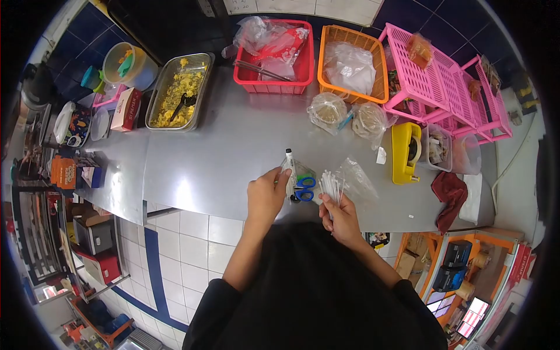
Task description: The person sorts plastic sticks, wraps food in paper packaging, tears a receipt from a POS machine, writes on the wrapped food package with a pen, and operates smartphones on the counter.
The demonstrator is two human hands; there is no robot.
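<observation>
Pinching thin white sticks is the right hand; whether the left hand pinches the marker is unclear.

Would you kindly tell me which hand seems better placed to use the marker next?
Probably the left hand: it is closer to the marker, while the right hand holds a bundle of thin white sticks, beyond the blue-handled scissors.

At ten o'clock from me sits a red-and-white box; toward eleven, a metal tray holds yellow food and a black utensil. I see a red basket near twelve, an orange basket at one, a yellow tape dispenser at two and a dark red cloth near three.
</observation>
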